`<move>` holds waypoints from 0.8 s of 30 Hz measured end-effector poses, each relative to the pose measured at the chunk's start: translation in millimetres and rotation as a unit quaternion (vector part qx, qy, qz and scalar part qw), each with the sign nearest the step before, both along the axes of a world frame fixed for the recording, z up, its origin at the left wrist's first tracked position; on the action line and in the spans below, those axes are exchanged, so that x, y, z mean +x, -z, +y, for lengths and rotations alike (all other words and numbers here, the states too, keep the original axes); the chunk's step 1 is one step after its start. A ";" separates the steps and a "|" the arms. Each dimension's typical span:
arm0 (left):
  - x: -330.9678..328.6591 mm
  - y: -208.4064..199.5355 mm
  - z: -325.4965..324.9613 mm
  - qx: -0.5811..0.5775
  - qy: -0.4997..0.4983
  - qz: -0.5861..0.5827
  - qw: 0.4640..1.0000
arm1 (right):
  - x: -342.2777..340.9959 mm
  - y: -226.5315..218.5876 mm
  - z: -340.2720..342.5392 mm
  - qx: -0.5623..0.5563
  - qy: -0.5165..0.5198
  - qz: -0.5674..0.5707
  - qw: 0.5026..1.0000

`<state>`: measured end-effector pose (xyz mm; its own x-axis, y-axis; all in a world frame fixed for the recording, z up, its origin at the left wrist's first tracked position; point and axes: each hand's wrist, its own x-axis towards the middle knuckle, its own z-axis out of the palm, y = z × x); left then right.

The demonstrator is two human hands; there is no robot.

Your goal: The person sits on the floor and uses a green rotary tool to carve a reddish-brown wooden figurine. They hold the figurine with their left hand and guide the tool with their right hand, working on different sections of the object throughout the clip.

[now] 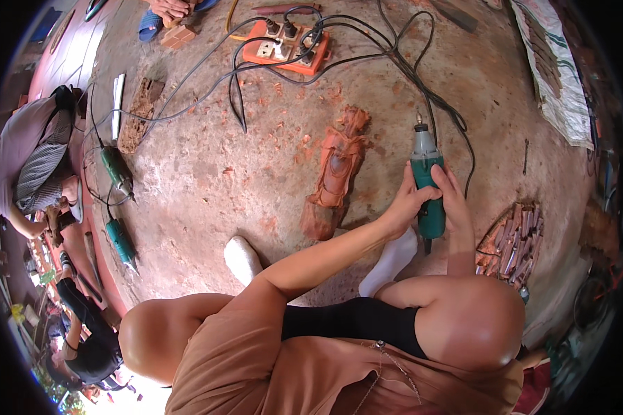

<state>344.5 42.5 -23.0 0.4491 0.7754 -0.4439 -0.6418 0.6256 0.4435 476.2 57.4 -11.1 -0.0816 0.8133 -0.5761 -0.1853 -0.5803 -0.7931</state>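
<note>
A: Start big, taking every place from the left grip and right grip.

B: Concrete floor, spreading beneath and beyond both grips.

A: Then?

B: Reddish wood carving, lying left of the left grip and reaching well beyond, apart from the fingers.

A: Any trouble there?

B: Unclamped, by the look of things. Could roll or skid under a pushing tool, for want of anything pinning down either end.

A: Next in size?

B: Orange power strip, far beyond both grips and off to the left, crowded with plugs. Feeds a tangle of black cords, looping close beyond the right grip. Could snag or yank a plug loose, given a long reach or a twisting wrist.

A: And in hand?

B: Green rotary tool, between the two grips, with nose pointing away. Pinched around the casing from both sides, with thumbs across the upper face; not spread.

A: Smallest?

B: Thin bit, at the nose, just beyond both grips. Can't tell whether spinning or still. Could catch a nearby cord or jump toward skin, from an accidental switch-on or a loosened hold.
</note>
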 end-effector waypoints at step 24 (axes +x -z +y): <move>40.8 13.6 -0.4 0.145 0.068 0.426 0.890 | 5.4 -11.6 -16.9 0.004 0.031 0.089 0.996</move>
<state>385.3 42.1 -36.6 0.1437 0.8769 -0.4587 0.0783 0.4520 0.8886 481.5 40.5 0.5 -0.1308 0.8245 -0.5506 -0.3593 -0.5570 -0.7488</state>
